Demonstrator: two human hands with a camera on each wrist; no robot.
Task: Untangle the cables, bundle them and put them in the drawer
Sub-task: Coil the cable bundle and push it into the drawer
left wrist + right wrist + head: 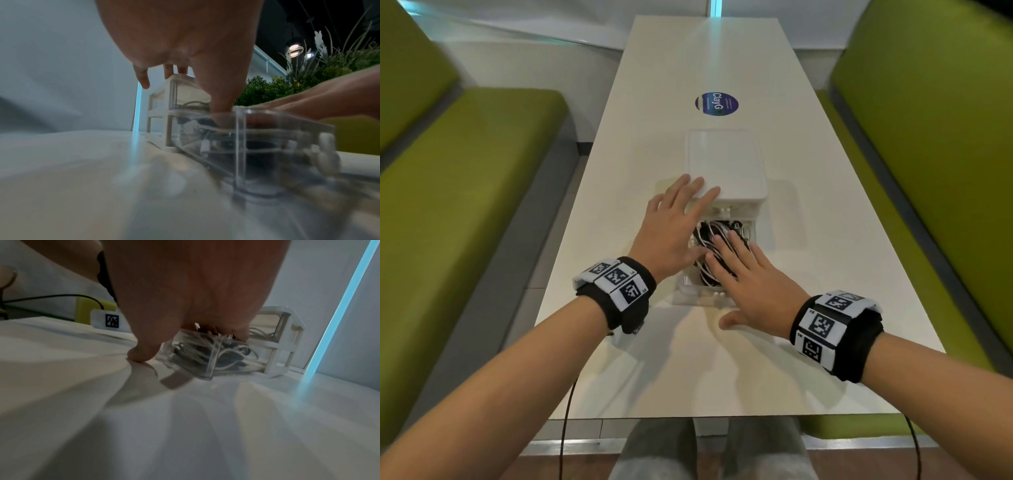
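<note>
Both hands are flat, nothing gripped: right hand [748, 284] presses straight fingers onto the cables [717, 246] (black and white mix) piled in the clear drawer [267, 146], pulled out toward the person. Left hand [674, 222] rests fingertips on the white drawer unit [726, 164], thumb down by the drawer's edge.

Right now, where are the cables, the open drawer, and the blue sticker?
cables [710, 236]: head view, on the tangled loops inside the drawer.
open drawer [267, 138]: left wrist view, on its clear side wall.
blue sticker [716, 103]: head view, on its centre.
</note>
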